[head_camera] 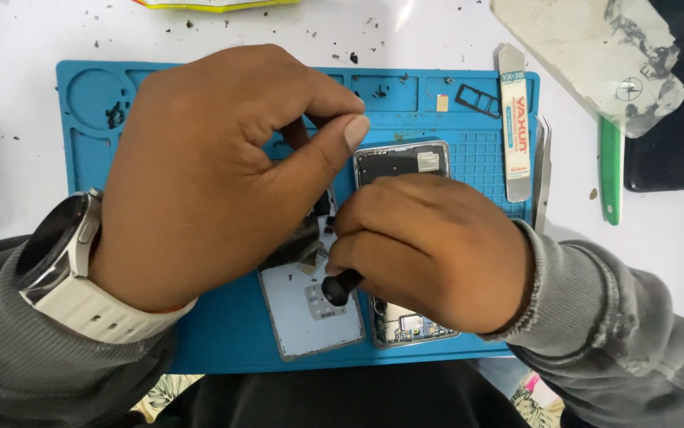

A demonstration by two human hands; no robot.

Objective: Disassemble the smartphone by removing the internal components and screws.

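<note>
Head view: a blue repair mat (223, 333) lies on a white table (33, 32).
Labels: a flat metal pry tool (514, 127) with a white and red label lies at the mat's right edge, tweezers (542, 170) just beside it.
Phone: the opened phone (401, 162) lies mid-mat, its pale back cover (306, 313) beside it.
Left hand (207, 174): thumb and fingers pinched together above the phone.
Right hand (437, 250): clamped on a black screwdriver (340, 287).

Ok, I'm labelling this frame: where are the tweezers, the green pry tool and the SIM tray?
tweezers (542, 170), head view, mid shaft.
green pry tool (611, 170), head view, middle of blade.
SIM tray (478, 100), head view, frame's middle bar.
</note>
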